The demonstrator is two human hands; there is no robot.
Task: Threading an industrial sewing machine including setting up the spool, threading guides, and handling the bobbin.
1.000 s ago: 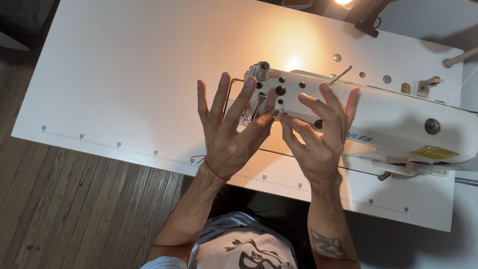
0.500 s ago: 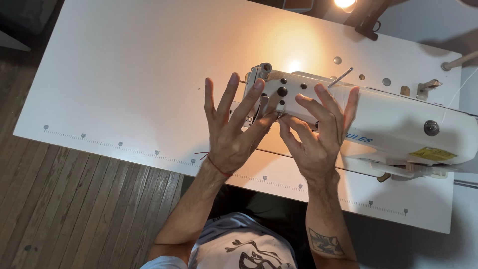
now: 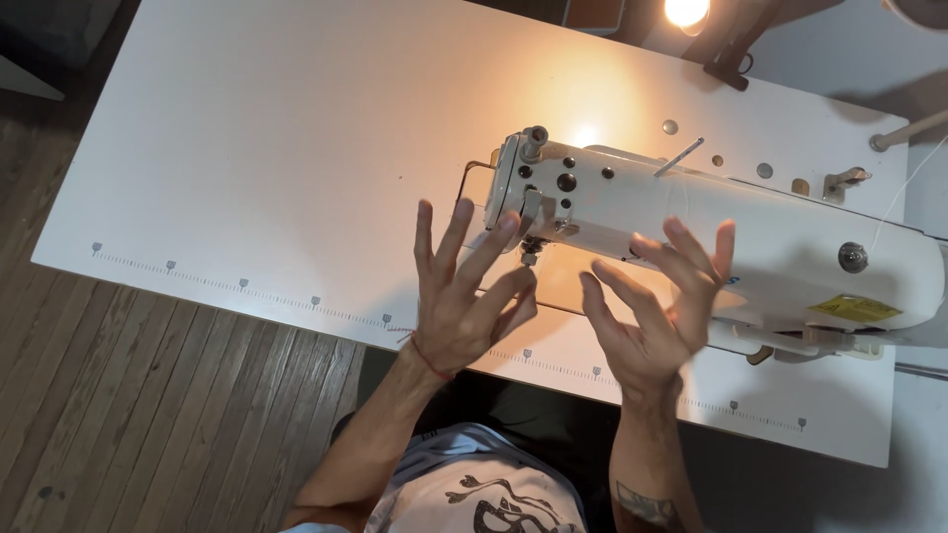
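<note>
L hand (image 3: 464, 306) splayed, empty | R hand (image 3: 652, 306) same | by sewing machine (image 3: 731, 242) head | table (image 3: 247, 158) left bare

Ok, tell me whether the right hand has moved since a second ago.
Yes. The right hand has pulled back toward the person, off the sewing machine head.

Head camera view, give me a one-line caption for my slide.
Two open hands, left hand and right hand, raised before a white sewing machine on a white table.

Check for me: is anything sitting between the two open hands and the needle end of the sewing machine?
Nothing visible does. The left hand and right hand hover open, holding nothing, just in front of the sewing machine, with only bare white table around its needle end.
</note>
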